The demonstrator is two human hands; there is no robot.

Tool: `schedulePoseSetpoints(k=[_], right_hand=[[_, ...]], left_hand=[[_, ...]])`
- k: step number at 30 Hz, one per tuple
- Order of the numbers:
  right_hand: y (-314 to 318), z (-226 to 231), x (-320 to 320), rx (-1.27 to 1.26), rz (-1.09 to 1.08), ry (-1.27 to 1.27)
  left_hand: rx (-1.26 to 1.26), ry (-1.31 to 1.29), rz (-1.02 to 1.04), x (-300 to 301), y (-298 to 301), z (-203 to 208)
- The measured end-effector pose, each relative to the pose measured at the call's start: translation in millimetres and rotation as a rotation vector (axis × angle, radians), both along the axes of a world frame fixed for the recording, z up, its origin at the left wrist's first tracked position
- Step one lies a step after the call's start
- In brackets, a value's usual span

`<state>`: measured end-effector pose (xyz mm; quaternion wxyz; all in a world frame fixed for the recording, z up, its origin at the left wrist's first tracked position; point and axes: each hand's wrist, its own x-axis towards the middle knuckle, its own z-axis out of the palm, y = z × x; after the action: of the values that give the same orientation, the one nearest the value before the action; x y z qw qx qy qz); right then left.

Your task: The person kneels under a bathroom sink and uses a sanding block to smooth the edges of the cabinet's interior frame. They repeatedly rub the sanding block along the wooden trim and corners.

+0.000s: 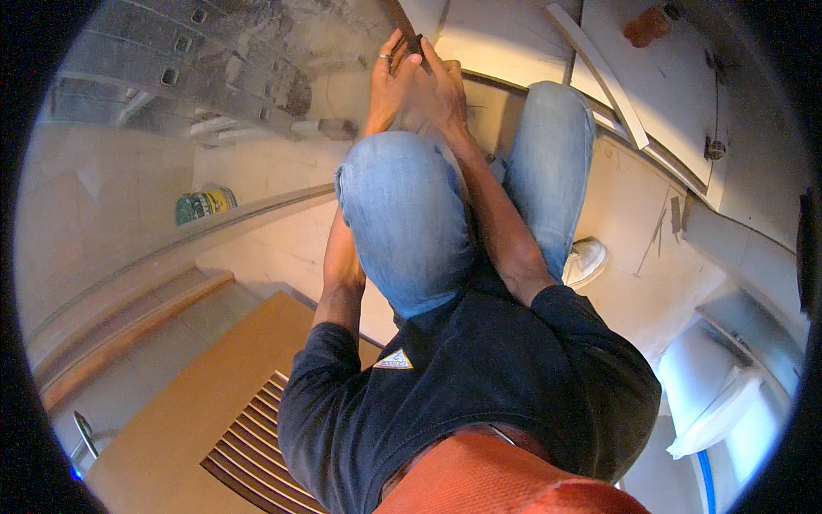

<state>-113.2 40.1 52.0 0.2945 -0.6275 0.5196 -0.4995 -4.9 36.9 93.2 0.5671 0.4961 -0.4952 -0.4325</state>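
Observation:
At the top of the head view, both my hands are close together, out beyond my raised knee. My left hand point(392, 81), a ring on one finger, is closed with its fingertips at a narrow dark brown strip point(401, 19). Right beside it my right hand point(440, 90) pinches the lower end of the same strip, its fingers bent. The strip runs up out of the picture, so its full length is hidden. Part of the grip is covered by my fingers.
A pale panel point(514, 38) lies at the top right with a loose white strip point(604, 81) across it and a reddish-brown object point(646, 28) behind. A green and yellow bucket point(205, 206) stands left. A brown slatted door point(171, 403) is lower left, a white plastic sheet point(719, 415) lower right.

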Motion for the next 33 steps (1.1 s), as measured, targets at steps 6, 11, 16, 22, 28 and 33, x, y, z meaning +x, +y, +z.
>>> schedulePoseSetpoints(k=[6, 11, 16, 22, 28, 33], right_hand=[[3.2, 2.4, 4.5, 0.012, 0.004, 0.003], [2.0, 7.1, 4.6, 0.027, 0.006, 0.043], [0.4, 13.9, 5.8, 0.054, 0.013, 0.029], [-3.6, 16.5, 9.4, 0.076, -0.003, 0.015], [-7.4, 16.8, 10.4, 0.094, 0.014, -0.047], [-0.4, 23.7, 11.1, 0.102, 0.025, -0.027]], left_hand=[[0.026, 0.036, 0.025, 2.1, 1.8, 3.2], [0.019, 0.064, 0.018, 1.7, 0.0, 3.2], [0.026, 0.133, 0.057, -1.8, -4.7, 2.3], [0.034, 0.082, 0.149, -8.5, -10.7, 4.4], [0.044, 0.016, 0.172, -10.8, -14.2, 7.3], [0.009, 0.053, 0.120, -8.4, -12.4, 11.6]])
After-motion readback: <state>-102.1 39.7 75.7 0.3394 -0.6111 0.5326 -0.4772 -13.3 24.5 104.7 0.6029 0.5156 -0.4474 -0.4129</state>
